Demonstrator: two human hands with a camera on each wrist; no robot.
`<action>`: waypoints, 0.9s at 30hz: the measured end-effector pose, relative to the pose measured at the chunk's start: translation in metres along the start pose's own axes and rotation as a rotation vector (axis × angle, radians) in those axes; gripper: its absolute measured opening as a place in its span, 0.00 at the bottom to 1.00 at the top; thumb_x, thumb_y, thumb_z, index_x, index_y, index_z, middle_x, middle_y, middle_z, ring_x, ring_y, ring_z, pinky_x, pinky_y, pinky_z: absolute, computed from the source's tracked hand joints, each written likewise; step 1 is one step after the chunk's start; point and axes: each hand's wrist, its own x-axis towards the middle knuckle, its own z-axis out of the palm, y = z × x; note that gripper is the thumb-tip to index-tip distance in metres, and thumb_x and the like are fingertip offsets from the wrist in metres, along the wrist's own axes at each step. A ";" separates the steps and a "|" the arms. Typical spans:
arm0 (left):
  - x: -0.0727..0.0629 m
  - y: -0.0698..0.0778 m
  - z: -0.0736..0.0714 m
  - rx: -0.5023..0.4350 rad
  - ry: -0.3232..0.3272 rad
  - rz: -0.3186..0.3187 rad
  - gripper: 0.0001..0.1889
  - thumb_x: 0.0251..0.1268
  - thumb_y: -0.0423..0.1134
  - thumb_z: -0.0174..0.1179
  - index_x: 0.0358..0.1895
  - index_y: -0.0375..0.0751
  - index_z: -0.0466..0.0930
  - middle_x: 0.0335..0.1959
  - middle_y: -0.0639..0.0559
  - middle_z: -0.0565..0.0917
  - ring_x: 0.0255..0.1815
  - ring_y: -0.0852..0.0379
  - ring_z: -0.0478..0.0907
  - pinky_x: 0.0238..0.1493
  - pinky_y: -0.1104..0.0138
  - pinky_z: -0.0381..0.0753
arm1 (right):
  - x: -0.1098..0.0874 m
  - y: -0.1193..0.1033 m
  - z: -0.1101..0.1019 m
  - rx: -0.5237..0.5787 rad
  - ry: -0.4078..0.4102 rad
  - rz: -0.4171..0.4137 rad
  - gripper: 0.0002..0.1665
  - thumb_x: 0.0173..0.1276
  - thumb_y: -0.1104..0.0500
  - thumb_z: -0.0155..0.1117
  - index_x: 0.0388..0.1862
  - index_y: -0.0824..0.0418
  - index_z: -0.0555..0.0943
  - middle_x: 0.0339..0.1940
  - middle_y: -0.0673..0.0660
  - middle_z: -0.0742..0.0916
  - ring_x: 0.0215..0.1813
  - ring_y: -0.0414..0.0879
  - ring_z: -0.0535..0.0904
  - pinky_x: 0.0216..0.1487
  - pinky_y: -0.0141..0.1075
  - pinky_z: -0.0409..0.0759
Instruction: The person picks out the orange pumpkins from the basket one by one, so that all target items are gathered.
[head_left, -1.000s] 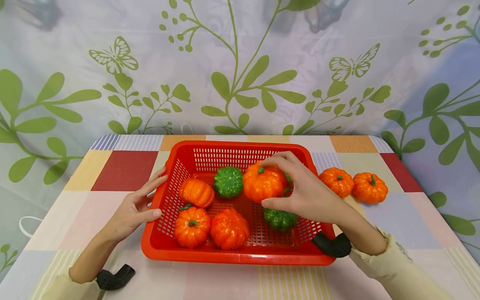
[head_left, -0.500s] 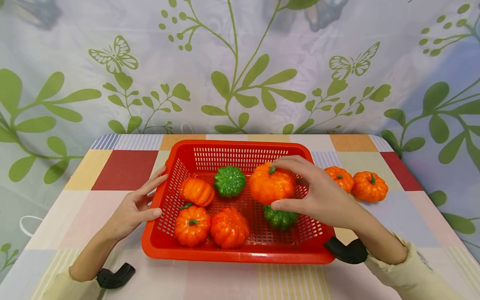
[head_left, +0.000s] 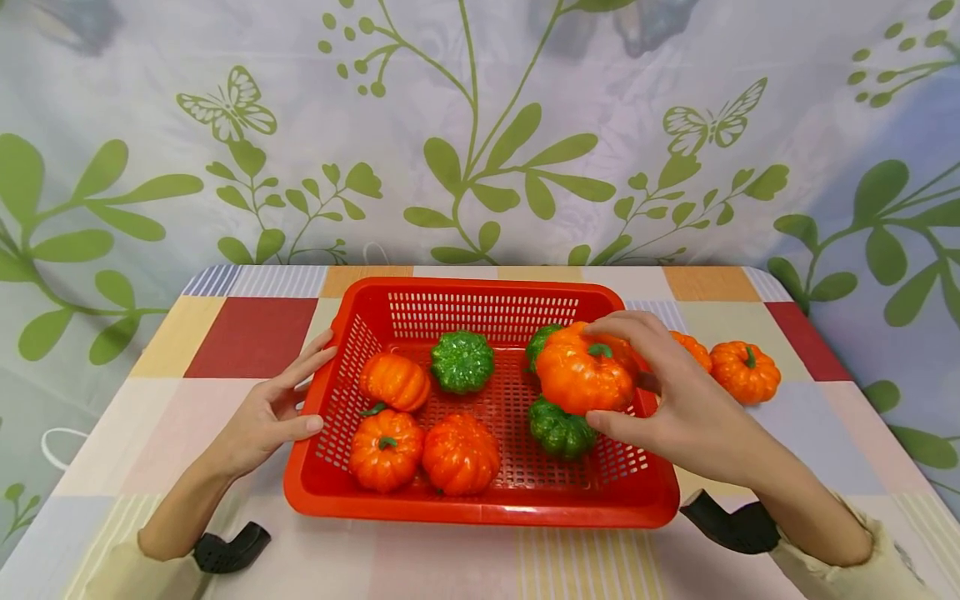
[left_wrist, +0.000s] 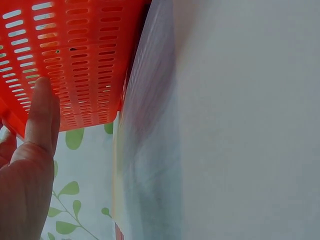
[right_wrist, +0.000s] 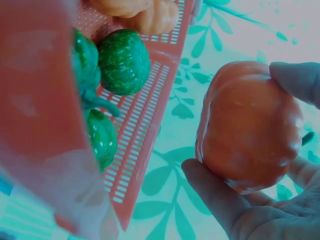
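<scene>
A red plastic basket (head_left: 480, 514) with slotted walls stands on the table. My right hand (head_left: 686, 412) holds an orange pumpkin (head_left: 585, 371) above the basket's right side, thumb on its near side and fingers on its far side. The right wrist view shows this pumpkin (right_wrist: 250, 127) pinched between fingertips, its green stem pointing away from the basket. My left hand (head_left: 262, 417) touches the basket's left rim, its fingers fairly straight; one finger (left_wrist: 41, 117) lies against the slotted outer wall in the left wrist view. Inside sit three orange pumpkins (head_left: 460, 454) and three green ones (head_left: 462, 362), one partly hidden.
To the basket's right, an orange pumpkin (head_left: 745, 372) lies on the checked tablecloth (head_left: 806, 433); another (head_left: 693, 352) beside it is partly hidden by my right hand. A leaf-patterned curtain (head_left: 480, 125) hangs behind the table. Black bands (head_left: 232, 548) sit at both wrists.
My right hand has moved right with the orange pumpkin, from over the basket's middle right toward its right rim. The green pumpkin behind it shows more. My left hand stays put.
</scene>
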 end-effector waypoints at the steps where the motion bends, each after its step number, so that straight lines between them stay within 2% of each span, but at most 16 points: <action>1: 0.000 0.000 0.000 0.000 0.000 0.000 0.39 0.63 0.21 0.53 0.78 0.38 0.52 0.81 0.52 0.42 0.66 0.54 0.67 0.47 0.55 0.83 | -0.002 0.000 -0.001 -0.002 0.001 0.004 0.40 0.58 0.61 0.77 0.67 0.45 0.70 0.62 0.46 0.71 0.61 0.41 0.69 0.55 0.43 0.79; 3: 0.000 0.000 0.000 -0.004 0.000 0.002 0.39 0.63 0.21 0.53 0.78 0.38 0.52 0.81 0.53 0.42 0.66 0.54 0.67 0.47 0.55 0.83 | -0.005 0.001 -0.002 -0.003 0.006 0.016 0.41 0.58 0.61 0.77 0.68 0.44 0.70 0.61 0.47 0.71 0.59 0.41 0.70 0.54 0.36 0.79; 6: 0.000 0.000 0.000 -0.013 0.000 0.006 0.39 0.63 0.20 0.53 0.78 0.38 0.52 0.81 0.53 0.42 0.66 0.53 0.67 0.48 0.55 0.83 | -0.009 0.003 -0.003 -0.001 0.024 0.028 0.41 0.56 0.61 0.78 0.68 0.44 0.72 0.59 0.48 0.71 0.56 0.42 0.72 0.54 0.31 0.78; 13: 0.000 0.000 0.000 0.000 0.012 0.008 0.39 0.63 0.20 0.52 0.78 0.39 0.53 0.81 0.53 0.43 0.65 0.54 0.68 0.47 0.56 0.83 | -0.020 0.010 -0.006 0.024 0.068 0.059 0.42 0.55 0.62 0.79 0.67 0.45 0.73 0.59 0.49 0.70 0.54 0.45 0.73 0.50 0.29 0.80; 21: 0.001 0.000 0.000 -0.006 0.006 0.013 0.39 0.63 0.20 0.52 0.78 0.38 0.53 0.81 0.52 0.42 0.67 0.54 0.66 0.48 0.56 0.83 | -0.033 0.020 -0.010 0.062 0.059 0.073 0.42 0.56 0.65 0.77 0.68 0.47 0.71 0.70 0.48 0.68 0.65 0.43 0.68 0.51 0.27 0.79; 27: 0.001 0.000 0.001 -0.007 0.013 0.009 0.37 0.63 0.20 0.53 0.77 0.37 0.56 0.81 0.52 0.42 0.68 0.54 0.65 0.47 0.55 0.83 | -0.042 0.026 -0.010 0.045 0.071 0.084 0.44 0.54 0.65 0.78 0.68 0.48 0.71 0.67 0.47 0.73 0.61 0.44 0.71 0.49 0.28 0.79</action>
